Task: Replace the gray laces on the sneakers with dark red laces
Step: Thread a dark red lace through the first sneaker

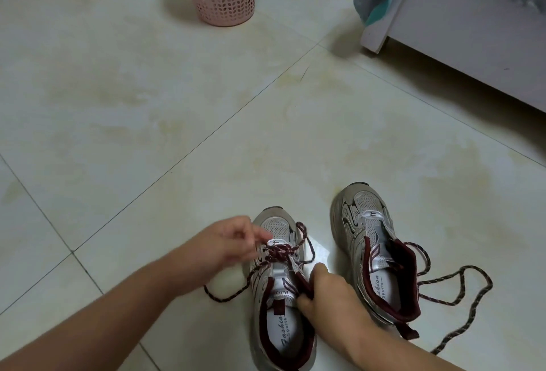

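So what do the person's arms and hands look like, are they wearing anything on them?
Nothing is worn. Both forearms are bare right to the frame's edge: no sleeves, gloves, watch or bracelet in view. The left hand and right hand are bare too, and no rings show on the fingers that can be seen. Nails are too small to judge.
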### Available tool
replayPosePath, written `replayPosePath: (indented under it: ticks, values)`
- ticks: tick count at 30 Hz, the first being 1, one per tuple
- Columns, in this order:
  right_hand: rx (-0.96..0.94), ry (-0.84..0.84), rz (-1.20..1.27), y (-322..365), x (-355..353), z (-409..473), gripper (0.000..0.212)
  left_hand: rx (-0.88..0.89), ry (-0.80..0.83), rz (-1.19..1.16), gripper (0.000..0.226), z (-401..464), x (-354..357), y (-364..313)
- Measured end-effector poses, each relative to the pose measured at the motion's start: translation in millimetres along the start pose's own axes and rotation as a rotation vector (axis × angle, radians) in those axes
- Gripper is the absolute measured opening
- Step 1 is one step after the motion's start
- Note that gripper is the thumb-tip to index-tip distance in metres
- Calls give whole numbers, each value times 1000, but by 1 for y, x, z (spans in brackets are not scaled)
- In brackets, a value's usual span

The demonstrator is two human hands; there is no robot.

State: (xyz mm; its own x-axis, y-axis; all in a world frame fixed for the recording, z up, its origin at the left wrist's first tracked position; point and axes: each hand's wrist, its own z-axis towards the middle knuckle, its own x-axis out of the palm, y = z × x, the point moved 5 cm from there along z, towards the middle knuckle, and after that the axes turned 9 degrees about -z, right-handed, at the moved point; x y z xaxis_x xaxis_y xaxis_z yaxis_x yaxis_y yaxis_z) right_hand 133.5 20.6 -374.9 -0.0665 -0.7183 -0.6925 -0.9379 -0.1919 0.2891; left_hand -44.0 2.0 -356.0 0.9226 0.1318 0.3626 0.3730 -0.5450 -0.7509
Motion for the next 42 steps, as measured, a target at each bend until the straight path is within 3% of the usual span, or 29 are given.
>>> replayPosePath:
  ticks: [2, 4, 5, 7, 10, 14, 16, 18, 20, 23, 25, 28, 30, 32, 34, 36, 39, 42]
  values:
    - [-1, -3, 1, 1, 0, 1, 20, -5, 33, -287, 12, -2, -1, -15]
    - [-5, -7, -4, 1, 1, 3, 21, -29, 14, -299, 18, 0, 4, -17]
    - [-6, -8, -9, 1, 2, 4, 21, -31, -34, -145, 20, 3, 7, -11]
    - [-12, -15, -15, 1, 2, 5, 21, 17, -136, 385, 16, 10, 15, 1]
    - [-16, -27, -7, 0, 3, 5, 21, 115, -121, 1085, 14, 17, 34, 12]
    - [-17, -38, 11, -1, 4, 6, 20, 53, -100, 1477, 21, 31, 43, 20]
    - [-13, -33, 24, -2, 4, 6, 18, 28, -66, 1521, 21, 35, 43, 20]
    - [-15, -32, 28, -2, 4, 7, 17, -8, 0, 1404, 19, 34, 37, 14]
    - [-14, -35, 23, -2, 4, 7, 17, -67, 80, 1138, 17, 30, 20, -2]
    - [-4, -43, 27, -4, 4, 8, 17, -1, 38, 489, 8, 13, -10, -52]
    - [-4, -46, 33, -5, 4, 9, 17, 79, 59, 100, 19, 2, -25, -75]
    - [-17, -59, 21, -5, 4, 9, 18, 102, 159, -139, 39, -1, -22, -72]
    - [-18, -62, 12, -5, 4, 9, 18, 14, 140, -251, 25, 4, -6, -53]
    - [-19, -63, -3, -5, 5, 10, 18, -28, 8, 22, 12, 10, 8, -33]
    - [-23, -61, -11, -5, 5, 10, 19, 29, -130, 594, 7, 18, 17, -18]
    - [-23, -56, -7, -5, 6, 10, 18, 80, -174, 1044, 20, 20, 29, -7]
    - [-12, -52, -9, -5, 6, 10, 18, 99, -103, 1460, 27, 22, 40, 7]
    - [-8, -53, -17, -5, 5, 9, 17, 131, -2, 1625, 23, 21, 44, 12]
